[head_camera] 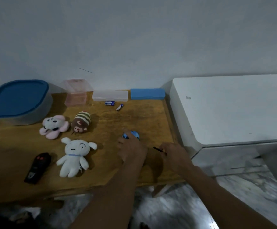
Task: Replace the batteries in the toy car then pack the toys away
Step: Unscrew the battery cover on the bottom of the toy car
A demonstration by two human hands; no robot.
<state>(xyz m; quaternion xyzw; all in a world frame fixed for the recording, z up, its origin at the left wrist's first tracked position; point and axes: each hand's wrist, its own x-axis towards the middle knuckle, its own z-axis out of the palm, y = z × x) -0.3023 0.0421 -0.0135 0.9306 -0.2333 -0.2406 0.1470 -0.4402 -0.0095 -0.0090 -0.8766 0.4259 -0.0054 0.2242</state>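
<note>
Starting at the left, a grey tub with a blue lid (pixel 17 100) is seen on the wooden table (pixel 142 116), with a black remote (pixel 37 167) near the front edge. Three soft plush toys follow: a pink one (pixel 53 126), a white one (pixel 75 156) and a striped brown monkey (pixel 81 123). Along the back, a clear pink box (pixel 75 93), a frosted flat case (pixel 109 95) and a blue case (pixel 147 94) are lined up, with loose batteries (pixel 109 103) just before the frosted case.

Right of centre, the small, rounded, glossy blue toy car (pixel 131 134) is covered on its near side by the left hand (pixel 132 151), whose grip is curled round it. Just beside it, the right hand (pixel 174 156) has its grip pinched on a thin dark tool (pixel 158 149), judged to be a screwdriver. The tool's long axis is pointed left and away. The car lies left of and beyond the tip, so the tool would have to be brought across. A white cabinet (pixel 233 109) stands at the far right.
</note>
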